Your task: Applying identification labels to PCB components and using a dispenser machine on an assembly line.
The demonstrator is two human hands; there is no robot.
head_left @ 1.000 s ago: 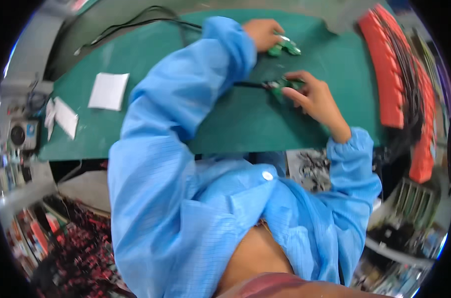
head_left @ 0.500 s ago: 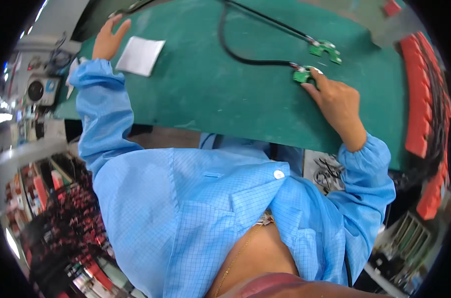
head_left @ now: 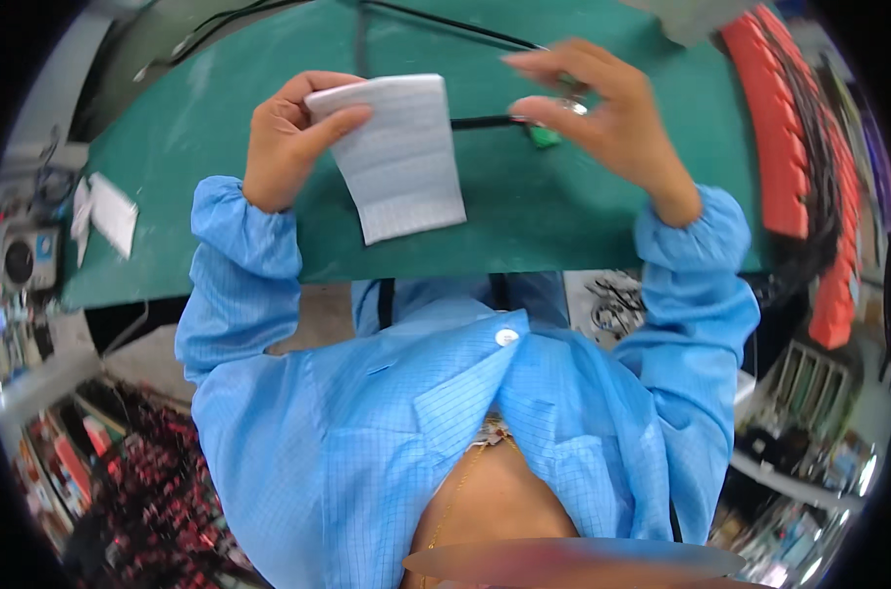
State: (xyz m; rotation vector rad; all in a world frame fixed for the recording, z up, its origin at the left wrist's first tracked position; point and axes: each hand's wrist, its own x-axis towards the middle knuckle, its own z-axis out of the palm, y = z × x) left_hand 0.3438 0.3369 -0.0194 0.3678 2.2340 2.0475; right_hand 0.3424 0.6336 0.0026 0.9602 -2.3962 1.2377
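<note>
My left hand (head_left: 293,137) grips the upper left edge of a folded white sheet (head_left: 401,157), which hangs over the green worktop; whether it is cloth or paper I cannot tell. My right hand (head_left: 602,113) hovers to the right of the sheet, slightly blurred, with its thumb and fingers apart. Under its fingertips a small green circuit board (head_left: 542,135) shows in part, at the end of a black cable (head_left: 483,123). A second black cable (head_left: 455,25) runs behind my right fingers. Something shiny between those fingers is too blurred to make out.
Red notched racks (head_left: 771,128) holding dark cables line the worktop's right side. White pieces (head_left: 114,214) lie at its left edge. A pale block-shaped object (head_left: 696,18) stands at the far right. Off the left side is a grey device with a round black dial (head_left: 21,260).
My left hand has picked up the white sheet and brought it rightward to the middle. My right hand has let go of the circuit board and lifted off it. The view has shifted.
</note>
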